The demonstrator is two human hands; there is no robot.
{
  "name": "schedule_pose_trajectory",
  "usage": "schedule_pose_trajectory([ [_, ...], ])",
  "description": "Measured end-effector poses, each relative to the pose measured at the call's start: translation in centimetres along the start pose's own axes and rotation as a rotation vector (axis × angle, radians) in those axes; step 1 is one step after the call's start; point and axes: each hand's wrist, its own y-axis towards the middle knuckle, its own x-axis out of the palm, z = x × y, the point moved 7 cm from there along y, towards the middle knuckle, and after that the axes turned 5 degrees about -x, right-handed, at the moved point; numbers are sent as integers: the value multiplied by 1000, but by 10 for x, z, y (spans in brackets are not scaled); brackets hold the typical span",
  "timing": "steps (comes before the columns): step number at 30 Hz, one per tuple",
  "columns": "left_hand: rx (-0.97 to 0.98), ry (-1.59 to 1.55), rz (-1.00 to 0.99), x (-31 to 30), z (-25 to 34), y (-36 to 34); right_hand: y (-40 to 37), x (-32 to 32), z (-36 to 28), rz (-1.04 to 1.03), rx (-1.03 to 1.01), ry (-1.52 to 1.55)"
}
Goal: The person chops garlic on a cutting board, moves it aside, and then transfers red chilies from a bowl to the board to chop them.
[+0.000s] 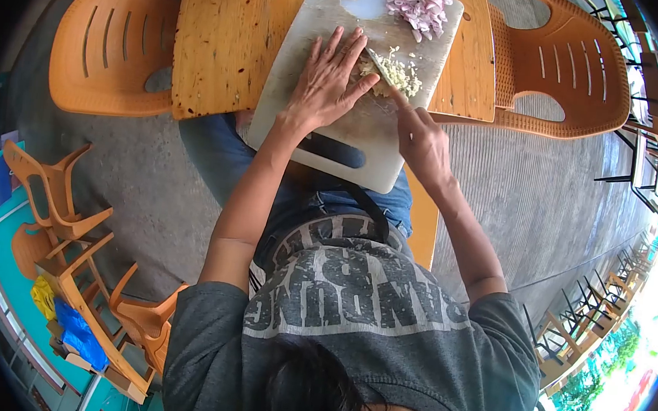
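From my remote feed I read large upside-down letters, "ANDUNG", on the grey shirt (353,292); the first letter was unclear. I counted one board (366,131), one knife (386,75) and two chopped piles on the board: purple bits (420,12) at its far end, pale bits (402,78) nearer its middle. The right hand (425,142) was closed around the knife, blade against the pale bits. The left hand (324,91) was open, fingers spread on the board beside the blade tip.
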Motion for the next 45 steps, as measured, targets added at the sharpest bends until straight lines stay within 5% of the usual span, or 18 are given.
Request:
schedule_pose_trajectory([
  [24,10,40,45,-2,1,8,1,-7,13,207,1,-8],
  [37,27,84,41,5,0,4,-20,-28,20,22,128,210],
  [45,39,82,8,4,1,1,-13,-25,9,-43,91,63],
])
